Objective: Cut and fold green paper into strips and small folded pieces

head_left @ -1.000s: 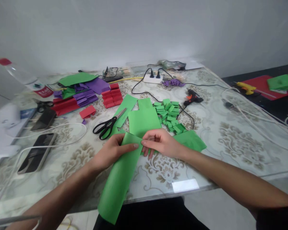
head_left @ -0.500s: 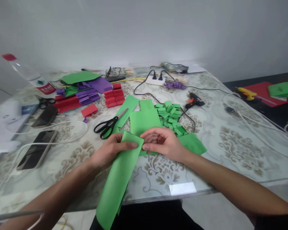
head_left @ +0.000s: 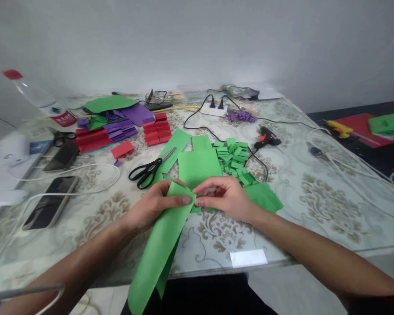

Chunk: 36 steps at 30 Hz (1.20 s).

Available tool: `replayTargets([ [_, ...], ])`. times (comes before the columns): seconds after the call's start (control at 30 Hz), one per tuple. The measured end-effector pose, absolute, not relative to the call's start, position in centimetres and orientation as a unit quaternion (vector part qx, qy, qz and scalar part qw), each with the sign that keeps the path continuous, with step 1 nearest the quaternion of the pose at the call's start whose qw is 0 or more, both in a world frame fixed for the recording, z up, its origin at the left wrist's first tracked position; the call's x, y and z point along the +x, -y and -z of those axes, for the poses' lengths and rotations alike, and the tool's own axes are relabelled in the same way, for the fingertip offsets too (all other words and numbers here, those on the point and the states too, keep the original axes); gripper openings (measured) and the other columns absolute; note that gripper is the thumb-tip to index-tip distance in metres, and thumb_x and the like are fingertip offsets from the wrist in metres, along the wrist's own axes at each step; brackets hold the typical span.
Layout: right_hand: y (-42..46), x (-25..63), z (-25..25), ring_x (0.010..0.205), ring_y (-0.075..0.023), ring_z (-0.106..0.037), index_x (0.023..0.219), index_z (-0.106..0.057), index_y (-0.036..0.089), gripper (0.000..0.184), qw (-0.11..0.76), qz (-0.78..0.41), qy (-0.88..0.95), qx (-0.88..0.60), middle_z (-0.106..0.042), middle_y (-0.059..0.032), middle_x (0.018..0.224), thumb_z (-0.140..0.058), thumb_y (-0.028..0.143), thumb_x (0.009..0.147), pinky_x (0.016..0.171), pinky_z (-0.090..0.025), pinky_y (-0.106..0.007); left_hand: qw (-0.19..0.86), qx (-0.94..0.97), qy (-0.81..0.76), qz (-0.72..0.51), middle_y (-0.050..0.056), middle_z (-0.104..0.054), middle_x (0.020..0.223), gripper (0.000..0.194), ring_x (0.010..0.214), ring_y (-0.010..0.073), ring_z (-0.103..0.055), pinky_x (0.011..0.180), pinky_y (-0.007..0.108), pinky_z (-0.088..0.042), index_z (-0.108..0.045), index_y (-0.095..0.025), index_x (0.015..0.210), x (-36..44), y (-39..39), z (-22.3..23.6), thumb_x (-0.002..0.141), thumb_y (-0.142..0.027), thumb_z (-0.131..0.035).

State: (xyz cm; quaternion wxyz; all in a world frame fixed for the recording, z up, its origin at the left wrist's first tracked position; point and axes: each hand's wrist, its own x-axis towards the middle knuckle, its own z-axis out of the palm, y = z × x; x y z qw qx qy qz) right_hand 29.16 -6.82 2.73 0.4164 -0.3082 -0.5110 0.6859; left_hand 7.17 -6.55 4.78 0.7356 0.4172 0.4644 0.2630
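My left hand [head_left: 166, 201] grips a long folded strip of green paper [head_left: 156, 249], thumb lying on its front face. The strip hangs over the table's front edge toward my lap, its lower layers parted. At its upper right corner, my right hand [head_left: 225, 197] pinches the paper edge between thumb and fingers. Beyond my hands lie flat green sheets [head_left: 198, 164] and black-handled scissors [head_left: 151, 168], which rest partly on a green strip [head_left: 178, 146]. A heap of small folded green pieces [head_left: 234, 159] sits behind my right hand, near another green sheet [head_left: 264, 196].
Left are two phones [head_left: 51, 203], a white cable [head_left: 95, 192], a bottle [head_left: 42, 98] and red and purple folded paper [head_left: 120, 131]. A power strip [head_left: 213, 108] and a black glue gun [head_left: 267, 138] lie toward the back. A yellow glue gun [head_left: 339, 127] rests far right.
My right fingers have closed onto the strip's upper corner. The strip's top has tilted slightly, and its layers have spread further apart at the lower end.
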Motion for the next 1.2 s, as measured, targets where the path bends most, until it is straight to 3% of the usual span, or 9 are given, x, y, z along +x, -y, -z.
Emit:
replayTargets([
  [0.3, 6.91, 28.96, -2.17, 0.07, -0.0119, -0.075, 0.101, -0.08, 0.02, 0.032, 0.426, -0.702, 0.495, -0.285, -0.08, -0.0001, 0.08, -0.092, 0.017, 0.071, 0.065, -0.063, -0.021, 0.752, 0.377, -0.476, -0.256, 0.0, -0.067, 0.057, 0.031, 0.042, 0.0093, -0.056, 0.04, 0.017, -0.043, -0.077, -0.013, 0.081, 7.3, 6.7, -4.66, 0.066, -0.034, -0.093],
  [0.5, 6.81, 28.97, -2.07, 0.074, -0.0152, -0.078, 0.099, -0.082, 0.02, 0.031, 0.427, -0.683, 0.507, -0.305, -0.081, -0.0016, 0.081, -0.093, 0.02, 0.07, 0.071, -0.065, -0.025, 0.757, 0.369, -0.46, -0.281, -0.003, -0.065, 0.055, 0.026, 0.042, 0.008, -0.055, 0.04, 0.016, -0.042, -0.074, -0.015, 0.079, 7.62, 6.85, -5.04, 0.066, -0.027, -0.093],
  [1.2, 7.05, 28.85, -2.38, 0.073, -0.0135, -0.078, 0.095, -0.083, 0.023, 0.029, 0.436, -0.673, 0.51, -0.31, -0.081, 0.0001, 0.079, -0.093, 0.018, 0.068, 0.072, -0.064, -0.023, 0.745, 0.373, -0.471, -0.289, -0.006, -0.062, 0.057, 0.032, 0.043, 0.0071, -0.053, 0.04, 0.016, -0.041, -0.067, -0.017, 0.08, 7.65, 6.99, -5.04, 0.066, -0.028, -0.093],
])
